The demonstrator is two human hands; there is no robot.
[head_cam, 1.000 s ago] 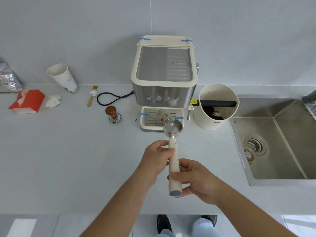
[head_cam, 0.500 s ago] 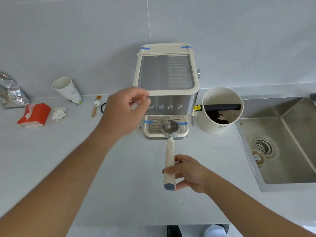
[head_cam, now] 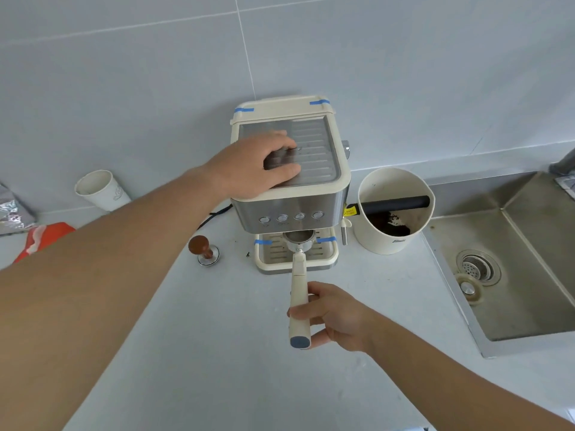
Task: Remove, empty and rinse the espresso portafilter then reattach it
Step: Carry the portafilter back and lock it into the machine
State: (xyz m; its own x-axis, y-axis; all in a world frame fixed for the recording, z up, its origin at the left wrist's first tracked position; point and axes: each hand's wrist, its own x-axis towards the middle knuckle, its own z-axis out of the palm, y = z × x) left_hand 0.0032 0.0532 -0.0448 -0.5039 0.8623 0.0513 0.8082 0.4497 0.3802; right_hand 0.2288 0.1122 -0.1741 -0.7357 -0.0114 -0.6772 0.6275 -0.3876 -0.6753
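Right hand (head_cam: 334, 315) is gripping the cream handle of the portafilter (head_cam: 298, 295); its basket is sitting under the espresso machine (head_cam: 291, 188), above the drip tray (head_cam: 329, 259). We are pressing the left hand (head_cam: 258, 166), fingers relaxed, flat on the machine's top. Knock box (head_cam: 393, 237) is standing just right; tamper (head_cam: 203, 248) left; sink (head_cam: 513, 275) farther right.

A wooden-knobbed tamper (head_cam: 203, 251) stands on the counter (head_cam: 217, 353) under the left forearm. A paper cup (head_cam: 99, 189), red packet (head_cam: 42, 239) and foil bag (head_cam: 12, 209) lie further left of it.
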